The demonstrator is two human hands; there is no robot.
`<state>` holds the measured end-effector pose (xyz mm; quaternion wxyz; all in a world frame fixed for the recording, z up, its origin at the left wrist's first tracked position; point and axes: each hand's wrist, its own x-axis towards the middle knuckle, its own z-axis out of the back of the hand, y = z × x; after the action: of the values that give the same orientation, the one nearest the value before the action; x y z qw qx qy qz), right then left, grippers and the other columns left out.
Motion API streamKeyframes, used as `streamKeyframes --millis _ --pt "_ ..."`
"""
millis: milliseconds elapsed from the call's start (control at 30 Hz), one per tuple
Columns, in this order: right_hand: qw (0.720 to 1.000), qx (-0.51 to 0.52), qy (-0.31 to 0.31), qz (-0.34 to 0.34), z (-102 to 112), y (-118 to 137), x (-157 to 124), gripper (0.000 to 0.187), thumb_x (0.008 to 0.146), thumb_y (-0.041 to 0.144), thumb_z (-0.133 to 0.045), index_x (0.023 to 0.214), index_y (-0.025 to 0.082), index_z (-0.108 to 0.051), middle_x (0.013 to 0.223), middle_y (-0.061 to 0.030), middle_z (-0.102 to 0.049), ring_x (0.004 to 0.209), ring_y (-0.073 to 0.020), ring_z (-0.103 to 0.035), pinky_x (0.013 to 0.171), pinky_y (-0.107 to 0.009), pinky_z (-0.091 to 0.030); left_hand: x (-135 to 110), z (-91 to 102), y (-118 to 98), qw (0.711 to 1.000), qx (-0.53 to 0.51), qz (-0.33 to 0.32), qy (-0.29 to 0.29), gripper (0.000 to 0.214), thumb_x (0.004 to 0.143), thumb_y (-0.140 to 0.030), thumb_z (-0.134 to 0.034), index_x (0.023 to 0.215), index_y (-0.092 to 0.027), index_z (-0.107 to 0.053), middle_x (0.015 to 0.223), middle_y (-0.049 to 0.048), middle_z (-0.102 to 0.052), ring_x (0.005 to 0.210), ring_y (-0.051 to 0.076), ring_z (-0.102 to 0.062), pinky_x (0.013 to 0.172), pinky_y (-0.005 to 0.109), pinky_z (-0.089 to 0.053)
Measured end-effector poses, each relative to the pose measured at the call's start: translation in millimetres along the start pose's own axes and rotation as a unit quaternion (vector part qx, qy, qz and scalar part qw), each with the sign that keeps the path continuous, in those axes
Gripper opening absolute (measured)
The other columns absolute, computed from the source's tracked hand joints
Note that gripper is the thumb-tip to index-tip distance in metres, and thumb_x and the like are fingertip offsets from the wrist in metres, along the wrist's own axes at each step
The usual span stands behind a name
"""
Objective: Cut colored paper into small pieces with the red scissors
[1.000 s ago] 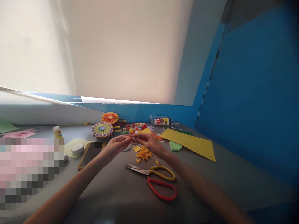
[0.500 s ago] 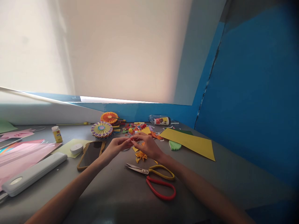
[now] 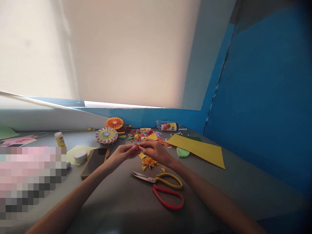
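My left hand (image 3: 123,153) and my right hand (image 3: 156,151) meet above the grey table (image 3: 126,201), fingertips pinched together on a small orange folded paper piece (image 3: 138,147). Just below the hands lies a small heap of folded orange-yellow paper pieces (image 3: 148,161). Scissors with one yellow and one red handle (image 3: 161,188) lie nearer to me, blades pointing left.
A phone (image 3: 94,161) lies left of my hands, beside a white round object (image 3: 80,155) on pale yellow paper. Two pleated paper rosettes (image 3: 107,135) and coloured scraps (image 3: 142,133) sit behind. A yellow sheet (image 3: 200,149), a green fan (image 3: 182,152), a glue bottle (image 3: 59,138) and a lying bottle (image 3: 169,126) surround them.
The hands dipped towards the table half a second ago and have come back up a little, still pinched together on the small piece. Nothing else on the table moved.
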<state>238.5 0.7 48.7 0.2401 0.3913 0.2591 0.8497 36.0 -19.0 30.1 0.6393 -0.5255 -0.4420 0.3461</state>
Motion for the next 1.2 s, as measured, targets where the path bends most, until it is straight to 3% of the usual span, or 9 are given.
streamKeyframes --millis 267,467,633,833,933,1033,1200 --pt "0.990 0.129 0.004 -0.054 2 -8 3 0.032 0.086 0.041 -0.056 0.108 0.020 -0.067 0.105 -0.0071 -0.068 0.098 -0.0206 -0.063 0.084 -0.034 -0.051 1 -2.0 -2 1.000 -0.004 0.000 0.008 0.046 0.075 -0.050 -0.064 0.109 -0.018 -0.068 0.102 0.0092 -0.069 0.101 0.023 -0.059 0.091 0.034 -0.043" --pt "0.985 0.146 0.010 -0.087 -2 -6 2 0.035 0.084 0.042 -0.058 0.108 0.019 -0.067 0.108 -0.0084 -0.067 0.101 -0.0218 -0.062 0.085 -0.035 -0.050 3 -2.9 3 0.999 -0.049 0.018 -0.015 0.042 0.074 -0.048 -0.066 0.104 -0.018 -0.070 0.108 0.0098 -0.068 0.105 0.022 -0.059 0.097 0.035 -0.041" --pt "0.978 0.161 -0.008 -0.130 -8 -1 2 0.036 0.082 0.043 -0.060 0.107 0.019 -0.067 0.107 -0.0089 -0.067 0.101 -0.0226 -0.063 0.084 -0.034 -0.051 2 -5.5 3 0.999 -0.026 0.013 -0.027 0.044 0.075 -0.050 -0.065 0.104 -0.017 -0.069 0.104 0.0092 -0.069 0.104 0.023 -0.059 0.096 0.036 -0.042" --pt "0.971 0.193 -0.007 -0.143 -9 -4 1 0.036 0.079 0.042 -0.064 0.105 0.017 -0.066 0.106 -0.0094 -0.067 0.100 -0.0231 -0.063 0.086 -0.036 -0.050 0 -7.8 -3 0.996 0.041 -0.010 -0.081 0.042 0.070 -0.052 -0.068 0.090 -0.015 -0.072 0.089 0.0069 -0.071 0.092 0.024 -0.063 0.088 0.034 -0.047" --pt "0.966 0.210 0.000 -0.149 -8 -7 1 0.034 0.080 0.040 -0.063 0.107 0.019 -0.067 0.109 -0.0084 -0.067 0.103 -0.0225 -0.062 0.089 -0.036 -0.048 -1 -7.4 -4 0.997 0.021 -0.004 -0.071 0.041 0.073 -0.052 -0.066 0.093 -0.017 -0.071 0.093 0.0066 -0.071 0.098 0.024 -0.062 0.090 0.034 -0.045" --pt "0.949 0.274 0.011 -0.152 -7 -11 2 0.034 0.081 0.039 -0.063 0.109 0.020 -0.066 0.111 -0.0084 -0.066 0.105 -0.0215 -0.061 0.095 -0.037 -0.045 -2 -5.7 -5 0.998 -0.011 0.006 -0.055 0.040 0.074 -0.050 -0.065 0.098 -0.018 -0.071 0.100 0.0069 -0.070 0.104 0.024 -0.059 0.095 0.033 -0.042" --pt "0.895 0.419 0.037 -0.150 -8 -9 5 0.028 0.084 0.034 -0.059 0.103 0.015 -0.068 0.111 -0.0096 -0.066 0.107 -0.0197 -0.060 0.104 -0.038 -0.039 -3 -4.7 -5 0.998 -0.026 0.016 -0.054 0.041 0.075 -0.049 -0.065 0.103 -0.020 -0.070 0.106 0.0065 -0.069 0.110 0.024 -0.056 0.098 0.033 -0.040"
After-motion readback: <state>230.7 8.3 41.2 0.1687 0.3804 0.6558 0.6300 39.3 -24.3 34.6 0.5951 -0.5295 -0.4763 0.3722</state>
